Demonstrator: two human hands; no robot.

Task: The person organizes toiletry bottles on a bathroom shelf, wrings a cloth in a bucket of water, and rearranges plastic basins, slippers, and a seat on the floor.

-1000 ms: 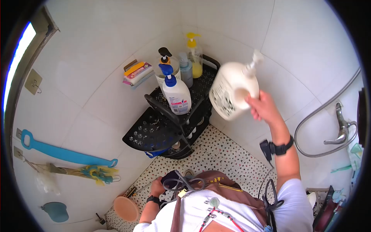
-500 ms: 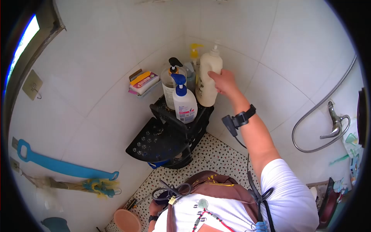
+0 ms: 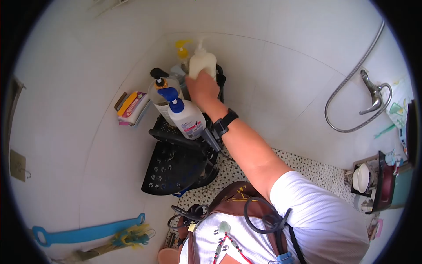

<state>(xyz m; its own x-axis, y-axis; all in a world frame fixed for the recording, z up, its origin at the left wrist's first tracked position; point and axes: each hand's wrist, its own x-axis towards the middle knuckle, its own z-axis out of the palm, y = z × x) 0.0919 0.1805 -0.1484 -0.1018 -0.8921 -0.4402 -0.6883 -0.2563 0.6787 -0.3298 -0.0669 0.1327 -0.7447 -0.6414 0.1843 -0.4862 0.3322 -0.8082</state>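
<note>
A: Fingers, state of?
B: Right hand [image 3: 204, 91]: fingers bent, gripping the near side of one cream pump bottle [image 3: 203, 60], tips hidden. Left hand: cannot be made out, so its fingers cannot be told.

A: Entries from the left?
B: One hook plate [image 3: 18, 165], on the wall. One long blue strap [image 3: 88, 230], a loop at either end. Just below it, one bundle of yellow-green netting [image 3: 129, 236].

A: Next?
B: One rack with packets [image 3: 133, 108], on the wall, left of the black shelf [image 3: 171, 165].

A: Contents of the shelf's top tier?
B: Near the left edge, one tub with a black pump [image 3: 159, 75]. Toward the front edge, one white bottle with a blue pump [image 3: 188, 118]. At the back corner, one bottle with a yellow pump [image 3: 182, 50]. Right of that, toward the back right edge, the cream bottle; its base is hidden behind the hand.

A: Far right?
B: One white bowl [image 3: 361, 178]. Above it, one metal tap [image 3: 373, 93] with a looped hose [image 3: 332, 99].
</note>
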